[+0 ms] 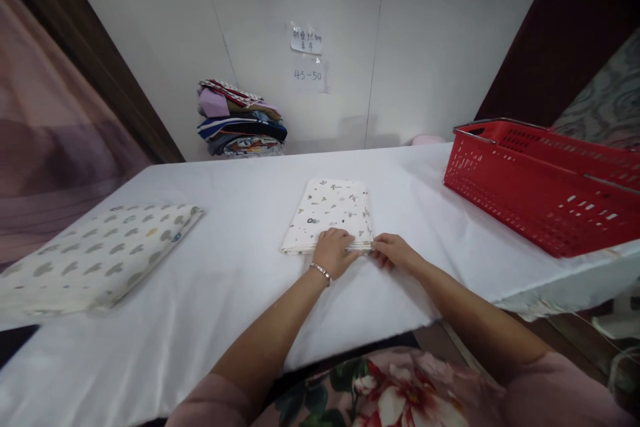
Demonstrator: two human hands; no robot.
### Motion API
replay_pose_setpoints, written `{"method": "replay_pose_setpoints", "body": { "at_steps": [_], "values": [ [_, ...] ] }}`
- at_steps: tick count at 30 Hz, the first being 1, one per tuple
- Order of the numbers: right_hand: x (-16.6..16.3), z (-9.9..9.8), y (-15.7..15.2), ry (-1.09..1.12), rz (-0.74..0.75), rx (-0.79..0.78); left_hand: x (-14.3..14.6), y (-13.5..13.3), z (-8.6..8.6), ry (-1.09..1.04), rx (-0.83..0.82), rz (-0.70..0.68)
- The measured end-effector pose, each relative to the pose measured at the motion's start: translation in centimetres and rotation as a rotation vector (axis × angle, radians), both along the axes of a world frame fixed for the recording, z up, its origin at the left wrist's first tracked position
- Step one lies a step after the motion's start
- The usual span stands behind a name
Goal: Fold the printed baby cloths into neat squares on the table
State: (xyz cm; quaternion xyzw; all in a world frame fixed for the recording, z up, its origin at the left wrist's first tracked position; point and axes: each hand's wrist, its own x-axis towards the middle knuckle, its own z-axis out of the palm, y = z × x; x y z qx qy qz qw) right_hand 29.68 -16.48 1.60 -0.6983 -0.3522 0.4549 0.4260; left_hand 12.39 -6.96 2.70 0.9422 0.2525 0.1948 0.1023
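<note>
A folded white cloth [330, 207] with small printed plants and animals lies flat on the white-covered table in front of me. Its layered near edge faces my body. My left hand [334, 250], with a bracelet on the wrist, lies on top of that near edge, fingers spread over the cloth and thumb pointing right along the edge. At the near right corner, my right hand [393, 251] pinches the layers between thumb and fingers. Some of its fingertips are curled under and hidden.
On the left lies a larger folded cloth [100, 253] with grey cloud-like shapes. A red plastic basket [530, 180] stands at the right edge of the white-covered table [215, 307]. Against the back wall rises a stack of folded fabrics [240, 121], near paper signs [307, 57].
</note>
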Motion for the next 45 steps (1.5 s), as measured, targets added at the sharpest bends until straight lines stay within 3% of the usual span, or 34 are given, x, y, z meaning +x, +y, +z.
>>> {"method": "replay_pose_setpoints", "body": {
  "at_steps": [4,7,16,24,31,36,43,45],
  "values": [
    [-0.3,-0.1,-0.4,0.216,-0.047,0.024,1.7,-0.7,0.1,0.077,-0.019,0.035],
    [-0.4,-0.3,-0.4,0.254,-0.076,0.044,2.2,-0.5,0.1,0.117,-0.026,0.031],
    [-0.6,-1.5,-0.4,0.168,-0.133,0.167,2.7,-0.1,-0.2,0.087,-0.030,0.065],
    [-1.8,0.2,-0.3,0.122,-0.136,0.321,2.8,-0.8,-0.3,-0.091,-0.022,0.106],
    [-2.2,0.5,-0.1,0.124,-0.158,0.297,2.4,-1.5,-0.9,-0.074,0.006,0.028],
    [-2.2,0.4,0.1,0.157,-0.181,0.349,2.3,-1.7,-0.6,-0.049,0.052,-0.029],
    [-1.7,0.5,0.2,0.208,-0.194,0.430,2.7,-0.4,0.5,0.041,0.073,0.056],
    [-1.3,0.2,0.0,0.235,-0.229,0.382,2.7,0.3,1.2,0.031,0.082,0.054]
  ]
}}
